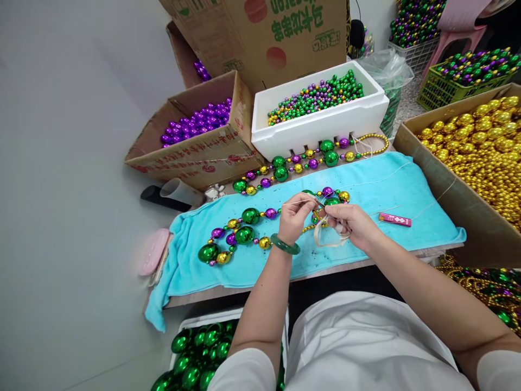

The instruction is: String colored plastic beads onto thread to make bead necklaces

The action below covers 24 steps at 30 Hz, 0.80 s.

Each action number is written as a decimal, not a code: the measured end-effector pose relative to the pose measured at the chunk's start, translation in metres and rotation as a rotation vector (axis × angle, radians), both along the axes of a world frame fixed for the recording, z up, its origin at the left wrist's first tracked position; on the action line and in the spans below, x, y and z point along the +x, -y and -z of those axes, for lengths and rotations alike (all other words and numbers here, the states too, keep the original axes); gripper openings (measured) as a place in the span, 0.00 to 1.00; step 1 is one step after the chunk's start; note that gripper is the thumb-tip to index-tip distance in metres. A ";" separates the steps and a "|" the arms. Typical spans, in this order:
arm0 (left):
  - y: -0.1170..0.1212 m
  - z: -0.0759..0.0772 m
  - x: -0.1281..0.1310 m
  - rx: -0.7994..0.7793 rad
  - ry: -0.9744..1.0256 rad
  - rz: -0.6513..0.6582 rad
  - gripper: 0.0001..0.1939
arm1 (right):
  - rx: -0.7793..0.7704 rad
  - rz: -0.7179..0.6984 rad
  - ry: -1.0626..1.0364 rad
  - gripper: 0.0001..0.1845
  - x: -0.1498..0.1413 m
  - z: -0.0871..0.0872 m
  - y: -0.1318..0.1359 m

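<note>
My left hand (299,214), with a green bangle at its wrist, is closed in a pinch on a thin white string (293,203). Close by, my right hand (353,224) is closed too, and loops of pale string (319,236) hang from its fingers. A small dark, thin piece (320,204) shows between the fingertips; I cannot tell its kind. Under and beside both hands lies a bead necklace (245,235) of green, purple and gold balls on a turquoise towel (358,252). The part behind the hands is hidden.
Another bead necklace (298,168) lies along a white foam box (321,122) of small beads. Cardboard boxes hold purple beads (199,122) and gold beads (476,141). A small pink box (394,219) rests on the towel. Green balls (199,353) fill a bin below the table.
</note>
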<state>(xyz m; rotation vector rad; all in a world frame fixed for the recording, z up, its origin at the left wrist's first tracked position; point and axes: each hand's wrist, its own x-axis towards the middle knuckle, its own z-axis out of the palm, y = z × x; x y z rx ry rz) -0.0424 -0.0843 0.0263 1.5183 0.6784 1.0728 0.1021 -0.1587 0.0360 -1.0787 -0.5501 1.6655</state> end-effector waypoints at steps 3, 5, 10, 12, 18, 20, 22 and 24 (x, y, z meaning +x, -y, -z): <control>0.001 0.000 0.002 0.008 -0.038 -0.017 0.06 | 0.035 0.046 0.002 0.17 0.002 -0.007 0.001; 0.001 0.003 0.002 -0.015 -0.052 -0.041 0.06 | 0.095 0.101 0.050 0.17 0.010 -0.016 0.002; -0.003 0.010 -0.002 -0.155 0.105 -0.116 0.08 | 0.160 0.342 0.761 0.19 0.069 -0.008 0.011; -0.006 0.008 -0.003 -0.204 0.172 -0.129 0.08 | 0.091 0.385 1.239 0.20 0.101 0.015 0.018; -0.007 -0.004 -0.003 -0.308 0.234 -0.066 0.10 | -0.058 0.107 1.915 0.16 0.138 0.058 0.028; -0.005 -0.008 -0.003 -0.326 0.239 -0.054 0.09 | 0.131 0.224 1.822 0.14 0.118 0.047 0.020; -0.004 -0.011 -0.003 -0.354 0.245 -0.044 0.08 | 0.368 0.297 1.518 0.11 0.087 0.029 0.007; -0.003 -0.014 -0.002 -0.389 0.258 -0.041 0.07 | 0.494 0.274 1.127 0.08 0.053 0.013 -0.008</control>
